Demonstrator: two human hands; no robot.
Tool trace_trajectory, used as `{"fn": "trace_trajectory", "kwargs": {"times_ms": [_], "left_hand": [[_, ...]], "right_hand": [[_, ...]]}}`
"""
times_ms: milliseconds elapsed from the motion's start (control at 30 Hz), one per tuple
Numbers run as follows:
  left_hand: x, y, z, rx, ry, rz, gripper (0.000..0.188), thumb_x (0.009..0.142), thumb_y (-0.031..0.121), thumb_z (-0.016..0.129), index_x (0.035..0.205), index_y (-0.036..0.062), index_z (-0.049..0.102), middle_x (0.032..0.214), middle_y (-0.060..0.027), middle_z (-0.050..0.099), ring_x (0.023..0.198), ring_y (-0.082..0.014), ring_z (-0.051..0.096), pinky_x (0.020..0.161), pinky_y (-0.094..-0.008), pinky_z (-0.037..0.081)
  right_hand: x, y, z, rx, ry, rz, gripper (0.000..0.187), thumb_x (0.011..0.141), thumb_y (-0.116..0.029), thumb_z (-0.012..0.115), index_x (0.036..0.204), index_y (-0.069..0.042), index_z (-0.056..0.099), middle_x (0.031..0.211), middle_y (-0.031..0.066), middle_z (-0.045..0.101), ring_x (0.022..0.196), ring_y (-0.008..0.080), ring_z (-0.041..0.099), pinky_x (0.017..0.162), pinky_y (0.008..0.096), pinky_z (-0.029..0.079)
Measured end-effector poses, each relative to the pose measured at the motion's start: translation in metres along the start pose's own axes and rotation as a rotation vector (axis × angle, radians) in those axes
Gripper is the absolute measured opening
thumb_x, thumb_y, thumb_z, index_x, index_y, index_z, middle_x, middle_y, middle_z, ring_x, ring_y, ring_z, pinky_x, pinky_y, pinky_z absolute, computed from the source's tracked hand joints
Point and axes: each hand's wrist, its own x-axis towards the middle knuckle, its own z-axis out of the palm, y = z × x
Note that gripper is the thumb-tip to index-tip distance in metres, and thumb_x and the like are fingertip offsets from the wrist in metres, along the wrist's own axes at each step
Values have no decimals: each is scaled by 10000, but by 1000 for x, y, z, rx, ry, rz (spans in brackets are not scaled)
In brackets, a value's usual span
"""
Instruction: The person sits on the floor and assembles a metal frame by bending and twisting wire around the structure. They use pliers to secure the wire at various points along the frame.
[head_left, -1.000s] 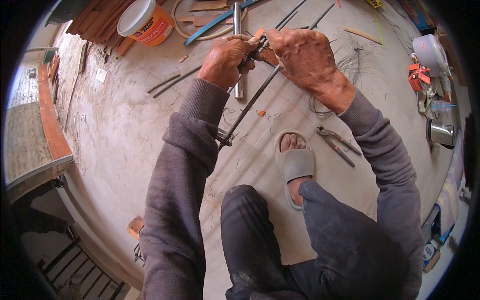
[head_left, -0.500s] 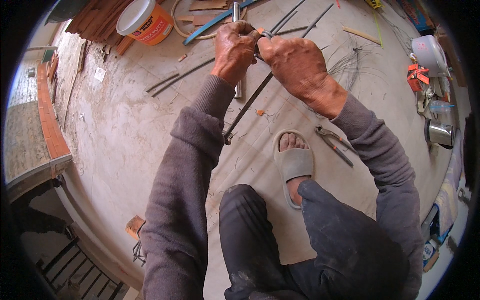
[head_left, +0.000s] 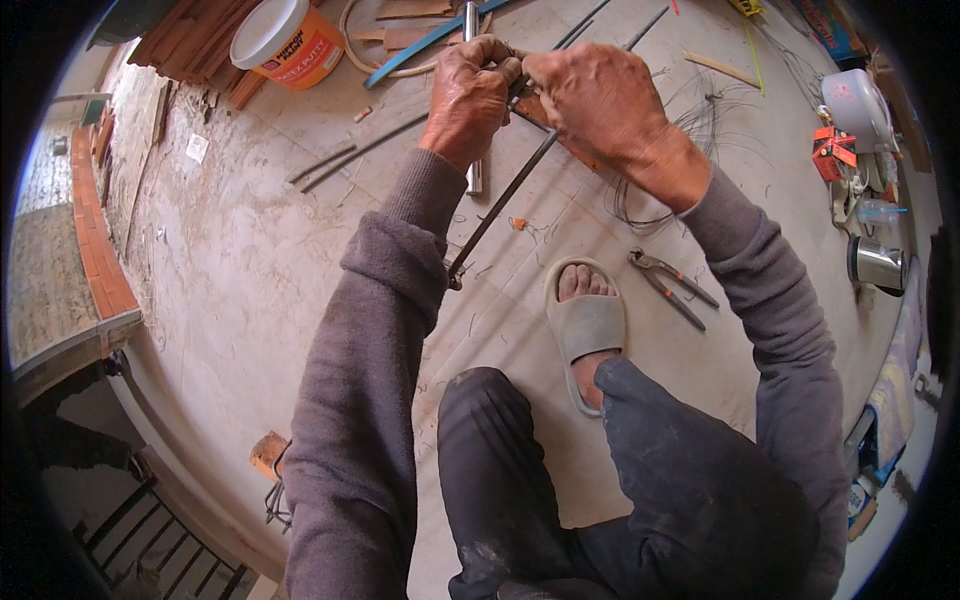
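Dark metal rods cross beneath my two hands; one long rod (head_left: 505,198) slants from near my left forearm up past my right hand. My left hand (head_left: 466,100) is closed, thumb and fingers pinched at the crossing. Close beside it, my right hand (head_left: 605,105) is closed in a fist. A thin dark wire (head_left: 515,50) shows in the gap between them, and the fingers hide most of it. Under the right hand a reddish strip (head_left: 578,152) shows in part. Pincers (head_left: 670,288) with orange marks on their handles lie on the floor, below the right wrist.
Loose thin wire (head_left: 712,115) lies tangled right of my hands. An orange-and-white bucket (head_left: 290,45) stands far left beside stacked reddish boards (head_left: 190,50). A shiny metal tube (head_left: 474,178) lies under the left hand. A metal cup (head_left: 878,264) and red box (head_left: 834,154) are at right.
My right hand has turned and shifted slightly right and down, uncovering the reddish strip and wire loops beneath it. My left hand has barely moved.
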Motion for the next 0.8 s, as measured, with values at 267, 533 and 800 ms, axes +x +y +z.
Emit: {"fn": "trace_trajectory", "kwargs": {"times_ms": [267, 533, 800], "left_hand": [[8, -14, -5, 91, -43, -17, 122, 985, 105, 641, 974, -9, 682, 821, -30, 654, 690, -76, 581, 599, -229, 485], [2, -10, 1, 241, 36, 77, 137, 990, 74, 618, 980, -44, 686, 834, -61, 680, 743, -98, 633, 683, -257, 534], [7, -21, 0, 31, 61, 99, 97, 938, 15, 632, 907, -55, 692, 818, -136, 687, 708, -174, 692, 654, -296, 611]], "right_hand": [[33, 31, 21, 7, -40, -63, 171, 836, -177, 604, 915, -57, 697, 753, 171, 709, 691, 320, 715, 628, 442, 577], [19, 27, 16, 15, 10, -59, 114, 862, -188, 633, 879, -79, 661, 725, 146, 689, 700, 291, 719, 623, 404, 584], [14, 21, 21, -102, 24, -128, 55, 939, -124, 632, 937, -69, 626, 813, 137, 693, 789, 242, 739, 692, 348, 614]]}}
